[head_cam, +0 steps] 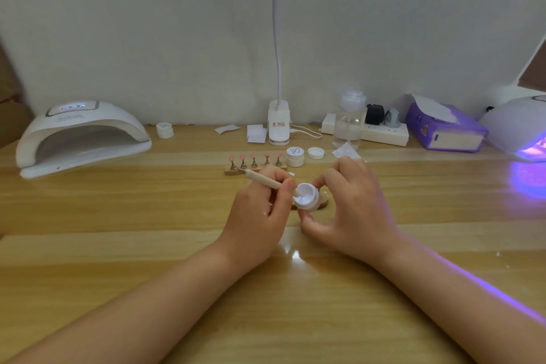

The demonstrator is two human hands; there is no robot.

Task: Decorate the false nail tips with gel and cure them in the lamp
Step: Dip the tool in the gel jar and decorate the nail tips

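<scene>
Loading the tool with gel. My left hand (260, 204) pinches a slim beige tool (264, 179), its working end dipped into the open gel pot (307, 199); my right hand (351, 210) grips that pot between fingertips and thumb, tilted toward me above the wooden table (147, 245). The false nail tips (255, 156), five pink ones on small stands along a wooden strip, stand just behind the pot, apart from both hands. As I judge it, the step goes best with the pot held steady and the tip drawn lightly against the inner wall, so that only a small bead is carried away. A closed jar (295, 156) and a loose lid (315, 153) sit just behind and right of the pot, near the stands, so the tool's rear end, which points toward them, wants watching. The curing lamp (82, 136), unlit, lies well to the left of the pot with bare table between; a second lamp (520, 127), glowing violet, sits far right. Open room is widest in front of the pot, toward me.
</scene>
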